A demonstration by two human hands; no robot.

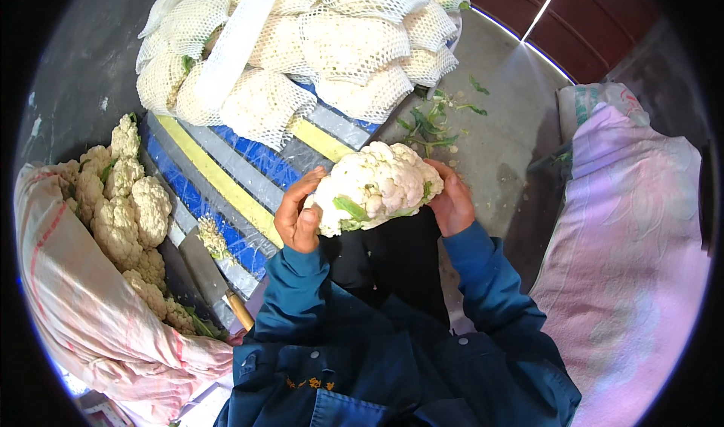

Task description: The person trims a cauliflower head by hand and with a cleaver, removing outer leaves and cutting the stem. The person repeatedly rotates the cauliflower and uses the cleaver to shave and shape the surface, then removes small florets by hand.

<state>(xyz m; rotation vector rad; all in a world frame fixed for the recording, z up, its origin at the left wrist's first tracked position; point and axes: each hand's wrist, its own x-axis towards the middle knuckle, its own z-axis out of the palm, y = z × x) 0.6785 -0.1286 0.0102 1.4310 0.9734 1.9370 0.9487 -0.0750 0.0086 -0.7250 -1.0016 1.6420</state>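
Between my two hands I hold a cauliflower head (384,184) above my lap, at the near edge of a striped table surface (226,170). My left hand (300,212) grips its left end, thumb towards me. At its right end is my right hand (452,198), its fingers partly hidden behind the curd. Small green leaf stubs show on the cauliflower's near side. To the left a cleaver (203,268) with a wooden handle lies on the table, with cauliflower crumbs (214,237) beside its blade.
Several cauliflowers in white foam nets (356,42) are piled at the far side, with a white foam strip (240,42) on top. A cloth sack (85,291) at left holds bare cauliflowers (116,223). Leaf scraps (430,124) litter the floor. A pink cloth (628,268) covers something at right.
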